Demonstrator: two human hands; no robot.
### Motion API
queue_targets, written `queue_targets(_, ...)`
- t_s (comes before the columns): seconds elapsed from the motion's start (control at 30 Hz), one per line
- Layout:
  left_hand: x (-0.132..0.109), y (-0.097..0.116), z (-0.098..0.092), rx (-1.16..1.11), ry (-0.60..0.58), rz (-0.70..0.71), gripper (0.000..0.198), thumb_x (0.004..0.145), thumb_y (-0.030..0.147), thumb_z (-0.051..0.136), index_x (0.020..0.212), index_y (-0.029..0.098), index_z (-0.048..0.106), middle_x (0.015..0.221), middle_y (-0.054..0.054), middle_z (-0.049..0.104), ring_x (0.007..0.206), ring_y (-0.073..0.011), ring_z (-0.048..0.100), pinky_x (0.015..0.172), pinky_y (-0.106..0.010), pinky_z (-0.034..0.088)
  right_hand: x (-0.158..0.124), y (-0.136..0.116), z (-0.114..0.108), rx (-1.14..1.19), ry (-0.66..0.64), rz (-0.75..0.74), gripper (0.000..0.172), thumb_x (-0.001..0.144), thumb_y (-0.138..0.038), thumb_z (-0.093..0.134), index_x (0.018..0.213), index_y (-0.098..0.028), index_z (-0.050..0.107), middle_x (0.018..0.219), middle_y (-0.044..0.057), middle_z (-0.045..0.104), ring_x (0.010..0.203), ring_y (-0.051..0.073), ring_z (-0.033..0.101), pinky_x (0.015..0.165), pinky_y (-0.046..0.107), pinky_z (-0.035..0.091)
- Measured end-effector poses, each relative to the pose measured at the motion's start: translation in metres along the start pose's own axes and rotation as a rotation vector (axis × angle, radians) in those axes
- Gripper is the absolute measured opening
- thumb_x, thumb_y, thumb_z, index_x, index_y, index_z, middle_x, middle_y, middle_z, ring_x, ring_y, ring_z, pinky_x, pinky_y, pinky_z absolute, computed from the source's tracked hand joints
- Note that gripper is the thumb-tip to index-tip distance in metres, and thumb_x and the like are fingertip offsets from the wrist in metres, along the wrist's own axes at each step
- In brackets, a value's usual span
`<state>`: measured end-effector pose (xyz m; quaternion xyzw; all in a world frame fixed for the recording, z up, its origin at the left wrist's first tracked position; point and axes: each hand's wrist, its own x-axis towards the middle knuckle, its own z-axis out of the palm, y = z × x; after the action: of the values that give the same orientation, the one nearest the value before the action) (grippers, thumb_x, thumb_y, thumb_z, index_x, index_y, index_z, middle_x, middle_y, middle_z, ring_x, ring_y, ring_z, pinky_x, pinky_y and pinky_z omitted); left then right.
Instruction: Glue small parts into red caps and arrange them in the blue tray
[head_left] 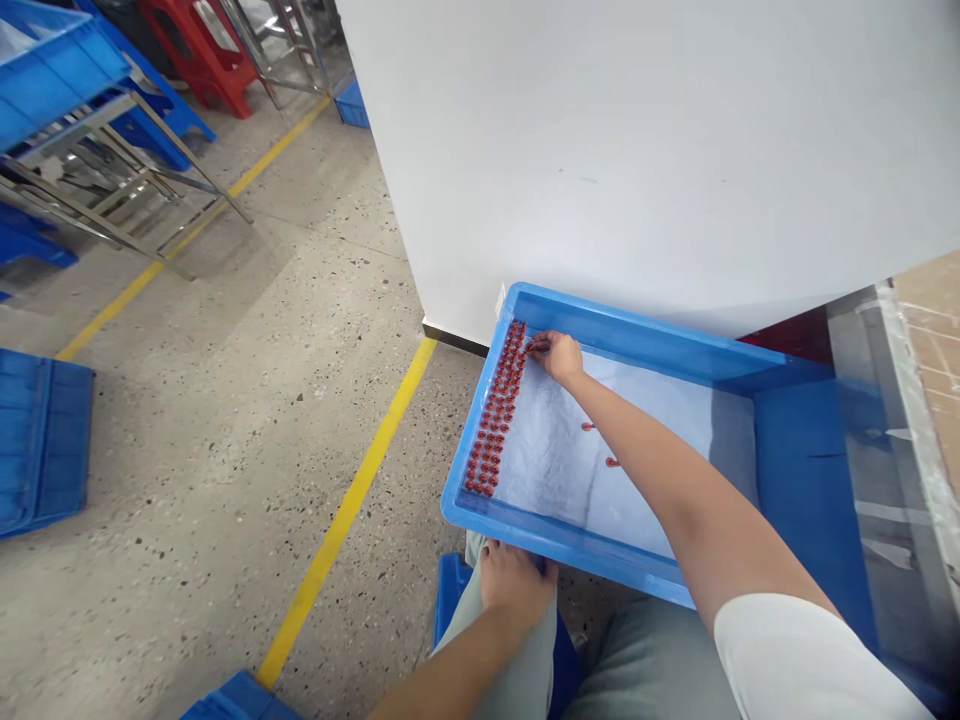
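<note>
A shallow blue tray [480, 520] with a pale sheet [551, 475] on its bottom lies tilted in front of me. Small dark-red pieces [491, 425], each with a rounded head, stand in tight rows along its left end. My right hand [556, 355] reaches in near the far end of these rows, its fingertips pinched on a small red piece that they mostly cover. Two loose red pieces [588, 427] lie on the sheet beside my forearm. Below the tray's near edge, my left hand [516, 580] rests on my knee, thumb apart from the fingers, the fingertips partly hidden.
A white panel [637, 160] stands right behind the tray. Metal framing [892, 420] is at the right. Yellow lines [352, 500] cross the speckled floor. Blue crates [45, 440], a metal stool [112, 190] bearing a blue bin [60, 85], and a red stool [206, 55] stand to the left.
</note>
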<state>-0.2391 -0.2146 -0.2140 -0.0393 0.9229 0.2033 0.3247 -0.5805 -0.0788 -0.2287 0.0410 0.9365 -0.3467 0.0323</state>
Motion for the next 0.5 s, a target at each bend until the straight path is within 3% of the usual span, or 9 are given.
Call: queue_targets(0.5,-0.0004,-0.0021,0.0005,-0.008,0.010,0.033,0.046,0.088,0.051,0.047,0.108,0.017,0.071,0.111,-0.016,0.070,0.115,-0.0378,0.052,0.096,-0.049,0.035,0.0033,-0.0006,0.0001,0.004,-0.007,-0.002,0.034,0.071,-0.019,0.073,0.106,-0.018,0.070,0.096,0.004,0.077,0.094,0.023,0.072,0.092,0.036,0.053)
